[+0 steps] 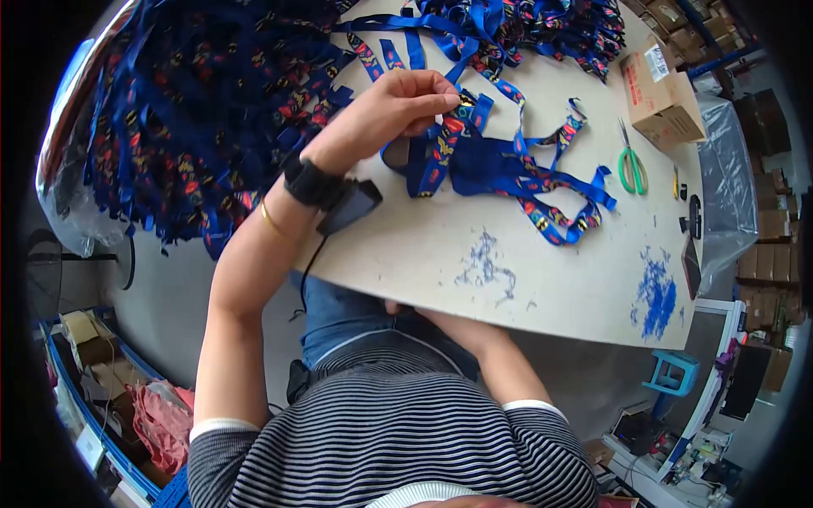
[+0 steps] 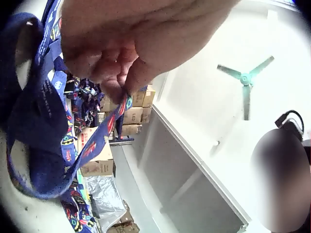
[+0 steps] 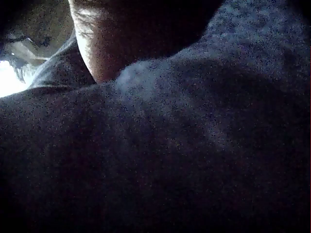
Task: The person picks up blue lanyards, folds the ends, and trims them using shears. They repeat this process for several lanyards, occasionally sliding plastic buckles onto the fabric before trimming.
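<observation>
My left hand (image 1: 394, 108) is raised over the table, pinching the end of a blue lanyard strap (image 1: 444, 152) between thumb and fingers. The strap has red, yellow and black emblems printed on it. In the left wrist view the same strap (image 2: 99, 141) runs down from the fingertips into a loop. More blue straps (image 1: 495, 165) lie loosely folded on the tabletop below the hand. My right hand (image 3: 99, 39) is down at the lap beneath the table edge, against dark blue cloth; most of it is hidden and its fingers cannot be made out.
A big heap of printed lanyards (image 1: 212, 110) covers the table's left side, with another pile (image 1: 542, 34) at the back. Green-handled scissors (image 1: 632, 169) lie to the right near a cardboard box (image 1: 660, 97). Blue thread scraps (image 1: 656, 296) are scattered along the near side of the tabletop (image 1: 576, 292).
</observation>
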Motion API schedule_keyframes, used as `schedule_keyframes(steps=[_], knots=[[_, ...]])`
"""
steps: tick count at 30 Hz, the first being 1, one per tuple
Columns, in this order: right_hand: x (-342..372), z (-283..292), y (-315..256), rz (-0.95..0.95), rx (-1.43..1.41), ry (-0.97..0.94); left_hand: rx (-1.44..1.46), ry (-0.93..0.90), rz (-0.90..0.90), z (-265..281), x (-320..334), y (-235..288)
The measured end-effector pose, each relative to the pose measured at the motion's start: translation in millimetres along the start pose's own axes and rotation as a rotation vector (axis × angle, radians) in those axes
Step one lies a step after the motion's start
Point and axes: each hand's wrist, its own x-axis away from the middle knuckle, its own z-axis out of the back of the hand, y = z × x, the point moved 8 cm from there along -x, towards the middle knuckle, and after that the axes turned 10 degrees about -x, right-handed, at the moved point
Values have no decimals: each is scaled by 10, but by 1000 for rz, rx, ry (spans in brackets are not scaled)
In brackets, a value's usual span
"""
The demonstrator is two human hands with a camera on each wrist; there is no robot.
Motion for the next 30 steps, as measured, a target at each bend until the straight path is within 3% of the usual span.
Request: schedule_keyframes(steps=[7, 13, 19, 22, 30], knots=[[238, 38, 156, -14, -129, 70, 226, 200, 137, 84, 45, -46], [651, 266, 183, -5, -253, 226, 373, 162, 178, 143, 39, -133], [1282, 525, 129, -4, -303, 552, 349, 166, 141, 200, 25, -170], [1592, 632, 79, 13, -268, 748, 322, 103, 209, 105, 19, -97], [2316, 800, -114, 152, -79, 1157, 152, 70, 61, -48, 81, 120]])
